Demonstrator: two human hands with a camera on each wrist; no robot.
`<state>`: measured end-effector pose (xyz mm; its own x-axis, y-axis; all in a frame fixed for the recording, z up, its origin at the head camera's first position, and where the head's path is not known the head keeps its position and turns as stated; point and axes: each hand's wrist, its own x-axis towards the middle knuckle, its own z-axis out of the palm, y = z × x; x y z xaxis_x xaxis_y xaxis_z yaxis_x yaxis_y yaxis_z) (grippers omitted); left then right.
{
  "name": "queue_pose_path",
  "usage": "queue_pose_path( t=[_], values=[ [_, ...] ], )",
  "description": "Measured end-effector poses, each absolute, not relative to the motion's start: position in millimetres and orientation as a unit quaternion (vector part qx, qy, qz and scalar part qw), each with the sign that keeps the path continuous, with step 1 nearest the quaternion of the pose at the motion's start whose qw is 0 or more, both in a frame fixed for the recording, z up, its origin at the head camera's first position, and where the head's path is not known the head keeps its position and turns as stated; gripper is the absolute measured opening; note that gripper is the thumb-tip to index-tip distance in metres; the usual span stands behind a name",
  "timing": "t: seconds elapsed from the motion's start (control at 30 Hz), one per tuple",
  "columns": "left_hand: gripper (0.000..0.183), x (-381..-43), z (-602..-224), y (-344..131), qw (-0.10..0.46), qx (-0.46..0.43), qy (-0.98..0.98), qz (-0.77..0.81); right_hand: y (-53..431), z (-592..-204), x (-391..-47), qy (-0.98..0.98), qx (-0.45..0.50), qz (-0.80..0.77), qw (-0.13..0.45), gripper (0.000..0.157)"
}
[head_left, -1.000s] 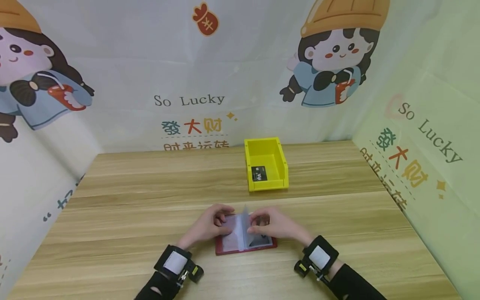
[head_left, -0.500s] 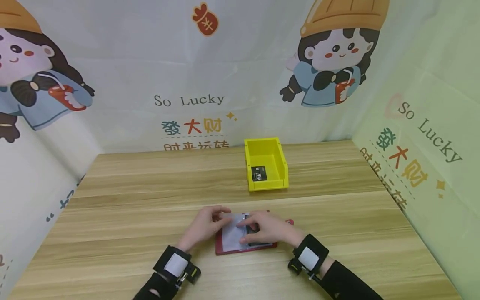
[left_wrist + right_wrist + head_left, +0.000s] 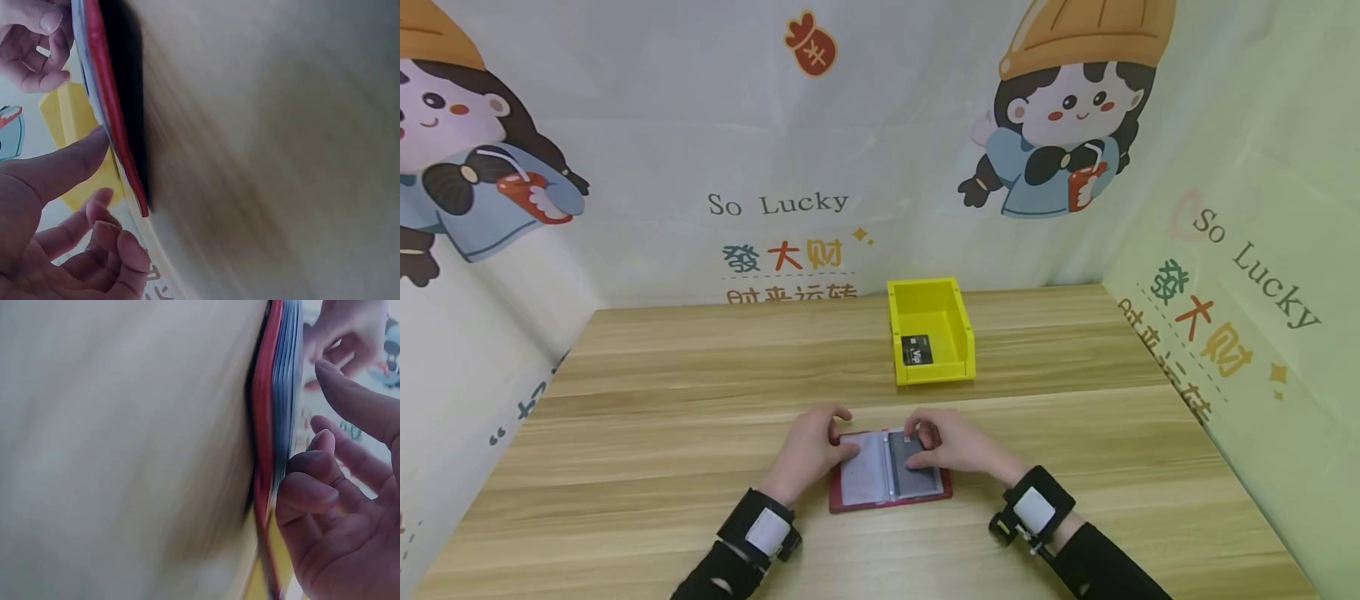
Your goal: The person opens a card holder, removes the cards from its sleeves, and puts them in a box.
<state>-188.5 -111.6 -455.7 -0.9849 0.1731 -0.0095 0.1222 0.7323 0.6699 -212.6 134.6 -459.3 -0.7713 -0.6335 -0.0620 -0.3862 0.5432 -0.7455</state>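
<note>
A small red-covered card holder (image 3: 890,503) lies spread on the table, with clear sleeves inside. Its left page (image 3: 863,479) looks pale, while a dark grey card (image 3: 916,479) shows in the right page. My left hand (image 3: 814,442) is at the left edge. Its thumb (image 3: 75,164) presses on the page and its other fingers curl loosely off the edge. Over the right page my right hand (image 3: 953,440) hovers with bent fingers. In the right wrist view the right thumb (image 3: 353,397) stands apart from the fingers, which are beside the stacked sleeves (image 3: 286,381).
Behind the holder stands a yellow bin (image 3: 934,372) with a black card (image 3: 917,350) marked "Vip" inside. The wooden table (image 3: 700,375) meets a printed cloth backdrop (image 3: 662,150) at the back and sides.
A clear sleeve that stood upright by my right hand has been turned over to the left and lies flat. My right hand reached left, then came back over the right page.
</note>
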Motion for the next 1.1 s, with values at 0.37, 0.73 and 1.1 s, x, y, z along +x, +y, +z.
queue_pose_path(
  t=[0.37, 0.73, 1.1],
  values=[
    [0.010, -183, -452, -81, 0.065, 0.136, 0.916, 0.371, 147, -459, -225, 0.890, -0.233, -0.325, 0.220, 0.032],
    [0.015, -192, -454, -79, 0.162, 0.043, 0.847, 0.505, 146, -461, -224, 0.891, -0.229, -0.329, 0.214, 0.033],
    [0.016, -191, -450, -75, 0.200, 0.009, 0.832, 0.517, 145, -459, -222, 0.894, -0.230, -0.322, 0.212, 0.033]
  ],
)
